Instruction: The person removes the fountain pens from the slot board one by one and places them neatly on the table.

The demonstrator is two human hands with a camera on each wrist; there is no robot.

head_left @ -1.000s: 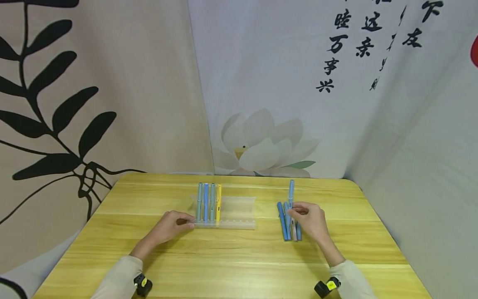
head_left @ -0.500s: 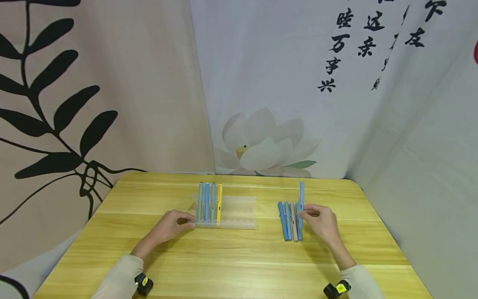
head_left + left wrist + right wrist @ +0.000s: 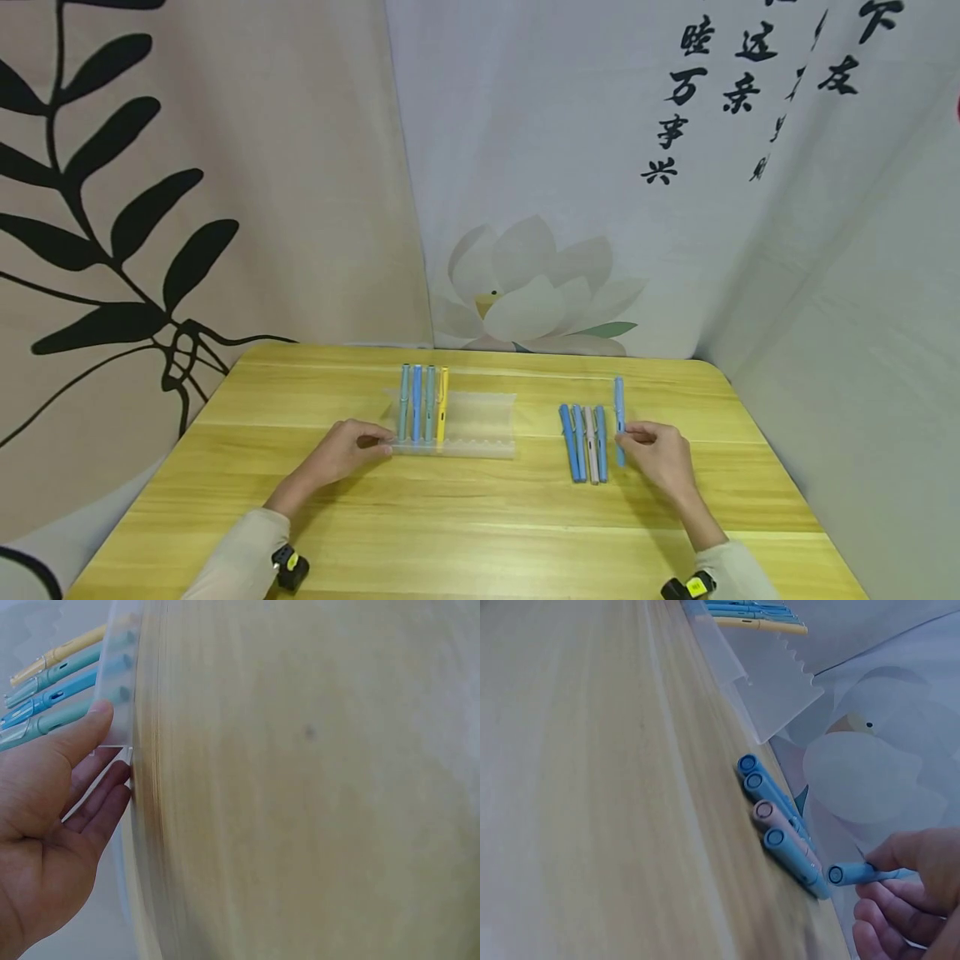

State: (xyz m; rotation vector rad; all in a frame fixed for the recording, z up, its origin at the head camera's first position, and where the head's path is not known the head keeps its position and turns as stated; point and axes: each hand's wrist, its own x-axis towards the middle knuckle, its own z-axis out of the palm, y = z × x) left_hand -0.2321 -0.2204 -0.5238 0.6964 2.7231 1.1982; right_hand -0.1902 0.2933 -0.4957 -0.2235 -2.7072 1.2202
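My left hand pinches the left end of a clear plastic pen rack; in the left wrist view the thumb lies on its front lip. Several pens lean side by side in the rack's left part: two green ones, a blue one and a yellow pen. My right hand pinches a blue pen between thumb and fingers, just right of a row of loose pens. That row holds blue pens and a greyish-pink pen. The right wrist view shows the held pen end-on beside the row.
Everything stands on a wooden table. A curtain with a printed lotus hangs behind the table's far edge. Bare wood lies between the rack and the loose pens.
My right hand has moved right with the blue pen, from over the loose row to beside it, and the pen is now lower. The left hand stays at the rack.
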